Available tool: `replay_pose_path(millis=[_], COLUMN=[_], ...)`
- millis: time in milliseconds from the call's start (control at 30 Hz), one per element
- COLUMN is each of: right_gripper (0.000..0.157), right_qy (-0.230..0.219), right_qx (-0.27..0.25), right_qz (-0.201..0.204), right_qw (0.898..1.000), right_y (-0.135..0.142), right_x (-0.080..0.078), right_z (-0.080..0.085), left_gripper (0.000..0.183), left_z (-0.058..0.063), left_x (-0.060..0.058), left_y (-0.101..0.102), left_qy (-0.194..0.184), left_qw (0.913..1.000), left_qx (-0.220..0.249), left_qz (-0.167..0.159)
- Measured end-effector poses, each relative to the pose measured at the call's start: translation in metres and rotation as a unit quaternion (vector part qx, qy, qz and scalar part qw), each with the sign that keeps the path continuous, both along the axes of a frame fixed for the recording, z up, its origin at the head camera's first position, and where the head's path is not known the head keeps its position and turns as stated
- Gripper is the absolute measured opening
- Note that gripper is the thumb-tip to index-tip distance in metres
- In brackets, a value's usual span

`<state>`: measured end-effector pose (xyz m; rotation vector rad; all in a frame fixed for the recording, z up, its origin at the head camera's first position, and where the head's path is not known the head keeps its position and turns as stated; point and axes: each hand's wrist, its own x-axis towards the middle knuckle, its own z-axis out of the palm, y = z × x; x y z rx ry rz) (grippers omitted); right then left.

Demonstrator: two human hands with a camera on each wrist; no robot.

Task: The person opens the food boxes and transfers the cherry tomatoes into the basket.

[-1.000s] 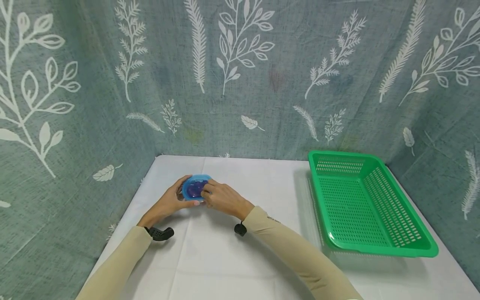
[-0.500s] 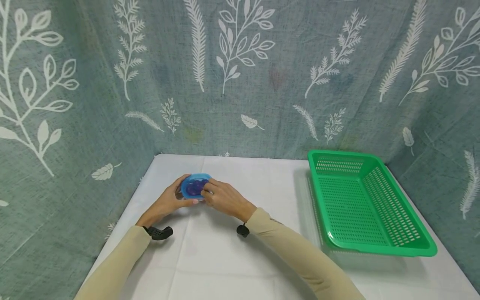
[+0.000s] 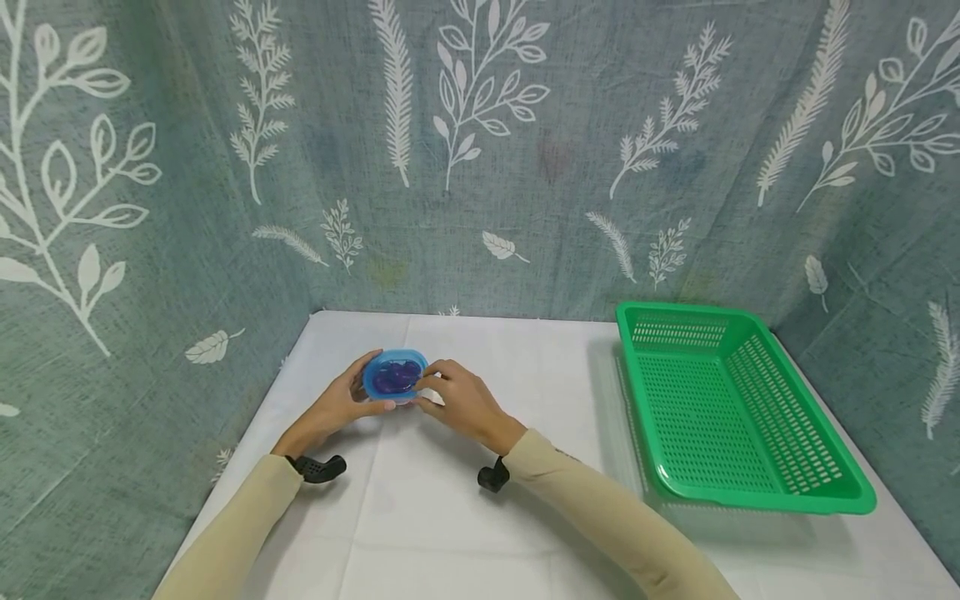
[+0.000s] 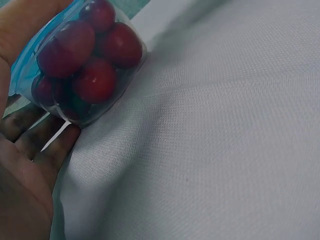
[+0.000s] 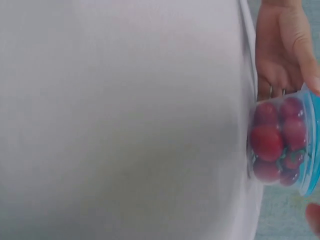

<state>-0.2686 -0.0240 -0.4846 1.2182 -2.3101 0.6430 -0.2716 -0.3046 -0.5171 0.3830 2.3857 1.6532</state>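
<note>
A clear plastic container (image 5: 256, 145) with a see-through blue lid (image 3: 386, 358) stands on the white cloth, left of the middle in the head view. Several red cherry tomatoes (image 4: 95, 80) fill it, and a bit of green stem shows through its wall in the right wrist view. My left hand (image 3: 341, 402) grips the container from its left, thumb along the near side and fingers round the far side. My right hand (image 3: 468, 404) is at the lid's right edge with bent fingers, the thumb apart from the forefinger. Its fingertip (image 5: 313, 218) shows just off the lid.
A large green plastic basket (image 3: 750, 492) with slotted sides stands at the right of the table. White cloth (image 3: 450, 517) covers the tabletop. Grey-green fabric (image 3: 555, 233) with white leaf prints hangs behind and at both sides.
My right hand has drawn back slightly to the right from over the lid, and its fingers have spread apart. The left hand and the container have stayed nearly in place.
</note>
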Motion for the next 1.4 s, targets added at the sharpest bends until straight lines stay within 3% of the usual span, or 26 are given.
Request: replay_pose_path(millis=[100,200,400,567,700,867,967,1100,1400], right_gripper=[0.015,0.013,0.025,0.038,0.041,0.041,0.042,0.043,0.035], right_qy=[-0.073,-0.176,-0.343,-0.464,-0.521,-0.565,-0.577,-0.582,-0.586], right_qx=[-0.025,-0.063,-0.126,-0.168,-0.203,-0.231,-0.244,-0.259,-0.285], right_qz=[-0.026,-0.040,-0.047,-0.032,-0.033,-0.035,-0.027,-0.025,-0.032], right_qw=[0.997,0.982,0.930,0.869,0.828,0.792,0.779,0.771,0.758], right_y=[-0.001,-0.003,-0.007,-0.009,-0.011,-0.013,-0.014,-0.015,-0.016], right_x=[0.003,0.007,0.010,0.014,0.015,0.015,0.014,0.015,0.017], right_z=[0.002,0.005,0.008,0.010,0.009,0.003,0.000,0.001,0.005], left_gripper=[0.104,0.105,0.102,0.100,0.099,0.099,0.100,0.102,0.100], left_z=[-0.001,-0.001,0.000,0.001,0.000,-0.002,-0.003,-0.003,-0.005], left_x=[0.000,0.000,0.001,0.002,0.002,0.002,0.002,0.002,0.000], left_y=[-0.001,-0.001,-0.002,-0.002,-0.002,0.000,0.001,0.003,0.005], left_qy=[-0.006,-0.009,-0.011,-0.007,-0.007,-0.006,-0.003,0.001,0.009], left_qw=[1.0000,0.9999,0.9999,0.9999,0.9999,0.9998,0.9997,0.9996,0.9995], left_qx=[-0.005,-0.009,-0.004,0.001,0.003,0.002,0.006,0.016,0.011], left_qz=[0.003,0.007,0.011,0.015,0.016,0.018,0.022,0.024,0.030])
